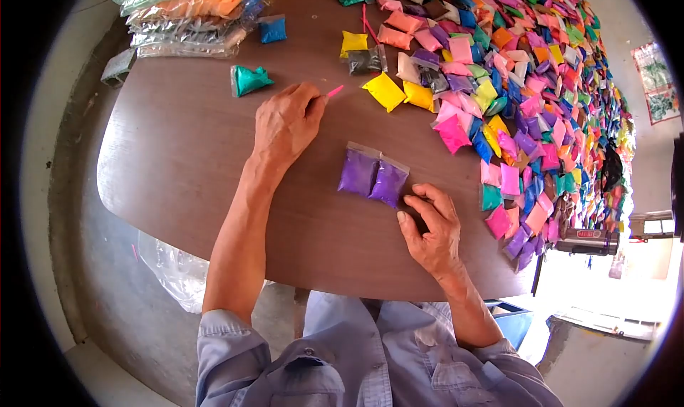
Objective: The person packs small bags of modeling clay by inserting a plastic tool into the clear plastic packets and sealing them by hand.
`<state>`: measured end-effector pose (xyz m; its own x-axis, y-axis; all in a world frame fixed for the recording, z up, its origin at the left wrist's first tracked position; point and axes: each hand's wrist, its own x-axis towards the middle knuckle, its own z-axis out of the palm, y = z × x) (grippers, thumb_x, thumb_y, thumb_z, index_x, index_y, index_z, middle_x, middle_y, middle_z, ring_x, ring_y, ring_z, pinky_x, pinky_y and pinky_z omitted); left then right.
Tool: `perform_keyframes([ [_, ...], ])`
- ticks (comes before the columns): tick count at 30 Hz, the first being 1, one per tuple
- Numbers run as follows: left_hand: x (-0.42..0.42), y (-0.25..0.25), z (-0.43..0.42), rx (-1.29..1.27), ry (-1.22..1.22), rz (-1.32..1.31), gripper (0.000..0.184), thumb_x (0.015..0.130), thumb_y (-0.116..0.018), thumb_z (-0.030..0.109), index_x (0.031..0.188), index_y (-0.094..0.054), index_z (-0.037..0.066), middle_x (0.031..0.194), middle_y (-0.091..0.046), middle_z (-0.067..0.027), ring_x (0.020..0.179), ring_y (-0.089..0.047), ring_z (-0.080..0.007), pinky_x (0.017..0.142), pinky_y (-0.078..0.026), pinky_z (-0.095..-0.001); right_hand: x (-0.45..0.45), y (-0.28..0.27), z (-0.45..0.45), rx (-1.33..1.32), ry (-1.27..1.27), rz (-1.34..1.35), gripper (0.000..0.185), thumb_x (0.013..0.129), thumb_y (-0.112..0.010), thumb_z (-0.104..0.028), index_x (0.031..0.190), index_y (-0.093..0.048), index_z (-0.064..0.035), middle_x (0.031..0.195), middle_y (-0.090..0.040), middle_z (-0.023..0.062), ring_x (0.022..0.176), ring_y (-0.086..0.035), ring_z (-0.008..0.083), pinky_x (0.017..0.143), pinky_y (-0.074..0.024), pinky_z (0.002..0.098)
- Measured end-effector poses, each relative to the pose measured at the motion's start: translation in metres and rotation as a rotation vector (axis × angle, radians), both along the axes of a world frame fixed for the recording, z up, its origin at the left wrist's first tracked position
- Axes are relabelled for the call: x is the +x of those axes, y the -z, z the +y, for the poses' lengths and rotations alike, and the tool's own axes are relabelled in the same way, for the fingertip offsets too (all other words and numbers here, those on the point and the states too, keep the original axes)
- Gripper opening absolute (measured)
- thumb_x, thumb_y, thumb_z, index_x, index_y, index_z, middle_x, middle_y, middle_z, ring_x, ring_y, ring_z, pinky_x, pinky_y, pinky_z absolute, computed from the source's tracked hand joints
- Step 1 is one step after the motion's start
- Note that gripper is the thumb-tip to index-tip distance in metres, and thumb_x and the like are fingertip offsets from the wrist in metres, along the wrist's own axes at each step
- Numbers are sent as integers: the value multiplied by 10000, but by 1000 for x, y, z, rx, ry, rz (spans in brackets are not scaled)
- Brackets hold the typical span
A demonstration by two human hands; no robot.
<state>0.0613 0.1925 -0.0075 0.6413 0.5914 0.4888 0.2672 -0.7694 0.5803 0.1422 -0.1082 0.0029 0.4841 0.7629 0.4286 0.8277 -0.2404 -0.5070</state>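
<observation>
Lying flat, two small, squarish clear plastic packets of purple filling (358, 172) rested on the smooth, dark brown bench (199, 143), towards its near edge. They sat side by side and touching, seal strips turned away from that edge, an arrangement that seemed to keep the pair aligned. Just beside the lower corner of the right-hand one hovered the right hand (433, 229), its fingers loosely curled, parted and grasping nothing, perhaps held there to stay within easy reach. Farther from the near edge, the left hand (288, 126) pinched a thin, bright pink stick-like piece (335, 91) between thumb and fingers, apparently by one end so that the other stuck out free. Just beyond lay a teal packet (251, 81), with a blue packet (273, 29) farther off. A heap of small multicoloured packets (499, 72) spread along the right edge, and large clear plastic bags (185, 22) were stacked by the far left corner, probably for compactness.
</observation>
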Motion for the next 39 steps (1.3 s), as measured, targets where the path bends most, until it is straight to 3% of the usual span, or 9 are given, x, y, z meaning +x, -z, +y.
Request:
perform_keyframes([
  [8,0,-3,-1,-10,13,11,126,905,-720,171,871,-647,74,850,-691,-119,778,-669,-365,662,-522,-461,0,0,1,2,7,-16,268,787,-799,-52,1044,-737,-10,1189,-664,135,1020,-658,332,877,-541,417],
  [29,0,-4,-1,-21,7,15,143,908,-741,145,884,-642,45,839,-666,-131,743,-637,-355,650,-496,-422,7,-7,1,0,-4,-6,243,810,-795,-65,1044,-743,-27,1152,-682,121,1016,-667,324,872,-553,409],
  [33,0,-4,-1,-43,13,6,138,911,-741,140,879,-644,47,839,-660,-140,747,-635,-363,650,-495,-425,44,-28,9,-38,61,-44,238,825,-795,-69,1053,-741,-26,1128,-692,138,1019,-675,341,900,-559,428],
  [35,0,-3,0,-37,11,0,134,912,-741,138,880,-646,49,839,-659,-142,750,-634,-366,652,-495,-427,78,-36,18,-14,119,-271,260,826,-792,-75,1077,-739,-35,1135,-694,136,1043,-671,341,914,-553,427],
  [39,1,-2,1,-13,2,8,132,908,-744,132,876,-648,47,840,-659,-139,755,-635,-367,660,-500,-426,138,-47,47,-44,188,-361,307,826,-800,-120,1115,-732,-40,1161,-693,130,1068,-664,342,938,-542,437],
])
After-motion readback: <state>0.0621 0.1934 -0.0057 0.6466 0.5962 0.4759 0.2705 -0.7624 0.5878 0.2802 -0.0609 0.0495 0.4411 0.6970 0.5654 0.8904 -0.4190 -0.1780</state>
